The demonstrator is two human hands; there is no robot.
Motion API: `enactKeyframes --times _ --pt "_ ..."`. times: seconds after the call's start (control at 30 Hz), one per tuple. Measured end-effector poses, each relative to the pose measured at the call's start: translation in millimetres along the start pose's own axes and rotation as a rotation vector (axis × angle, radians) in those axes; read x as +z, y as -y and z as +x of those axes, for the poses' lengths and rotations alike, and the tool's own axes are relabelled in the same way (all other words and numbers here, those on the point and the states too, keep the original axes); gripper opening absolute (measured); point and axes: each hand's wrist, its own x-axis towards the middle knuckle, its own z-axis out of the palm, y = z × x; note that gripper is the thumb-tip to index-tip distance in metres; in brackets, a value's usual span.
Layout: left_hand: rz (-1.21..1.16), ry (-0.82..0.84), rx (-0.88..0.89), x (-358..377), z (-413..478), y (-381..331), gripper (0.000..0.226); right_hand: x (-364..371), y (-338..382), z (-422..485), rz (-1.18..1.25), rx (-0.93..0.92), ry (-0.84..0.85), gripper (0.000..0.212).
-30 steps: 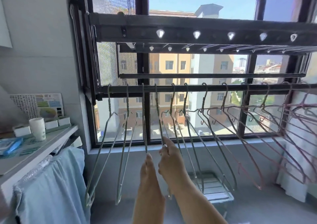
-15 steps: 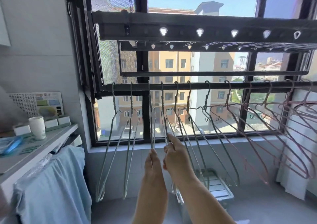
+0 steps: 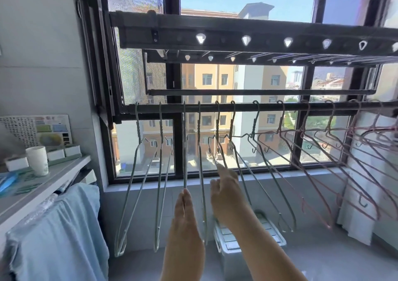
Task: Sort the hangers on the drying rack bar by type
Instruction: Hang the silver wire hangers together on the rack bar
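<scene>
A dark drying rack bar (image 3: 269, 107) runs across the window. Several silver wire hangers (image 3: 137, 173) hang on its left half, and several pink wire hangers (image 3: 312, 173) crowd its right half. My left hand (image 3: 185, 212) is seen edge-on, its fingertips pinching the lower end of the third silver hanger (image 3: 184, 151). My right hand (image 3: 226, 188) is just to the right, index finger stretched up and touching the wire of the fifth silver hanger (image 3: 218, 134), the other fingers loosely bent. The fourth silver hanger (image 3: 201, 162) hangs between my hands.
A white shelf (image 3: 53, 173) on the left holds a white cup (image 3: 38, 160) and small boxes. A light blue cloth (image 3: 60, 233) hangs below it. A lidded plastic box (image 3: 247, 240) stands on the floor under my right arm. White fabric (image 3: 357, 194) hangs at the right.
Both hands stay at the same hangers and have risen slightly. My right index finger has stretched further up the wire. The view has tilted a little.
</scene>
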Motion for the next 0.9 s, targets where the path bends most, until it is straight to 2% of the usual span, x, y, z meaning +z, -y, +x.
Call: enactKeyframes --times 0.07,0.13,0.33,0.43,0.53,0.6,0.7,0.77,0.9 --pt "-0.001 -0.048 0.042 -3.0 -1.2 2.2 0.084 -15.8 1.3 -0.3 -0.093 -0.081 -0.084 0.046" --pt "-0.013 -0.017 0.032 -8.4 -0.6 1.7 0.08 -26.2 -1.3 2.4 -0.122 -0.092 -0.11 0.044" --pt "0.015 0.017 -0.011 -14.8 -2.8 1.2 0.071 -21.4 -15.5 -1.4 -0.11 0.0 0.045 0.055" --pt "0.045 -0.091 0.034 -16.4 -4.9 1.4 0.058 -9.4 -22.5 -0.3 -0.047 0.108 0.155 0.057" --pt "-0.015 -0.203 0.096 -25.5 -8.7 -12.2 0.043 -1.6 -25.6 -2.8 0.101 0.163 0.179 0.044" --pt "-0.096 -0.123 0.084 -31.0 -11.0 -26.2 0.044 3.6 -25.8 -5.9 0.268 0.182 0.155 0.033" --pt "-0.145 0.099 -0.033 -24.4 -12.5 -37.1 0.058 12.8 -29.6 -6.7 0.383 0.184 0.045 0.032" --pt "-0.193 0.22 -0.125 -17.6 -13.8 -39.3 0.064 17.8 -32.3 -7.1 0.397 0.186 -0.007 0.033" --pt "-0.273 0.307 -0.183 -9.5 -12.2 -40.5 0.061 21.6 -37.1 -5.8 0.396 0.145 -0.035 0.036"
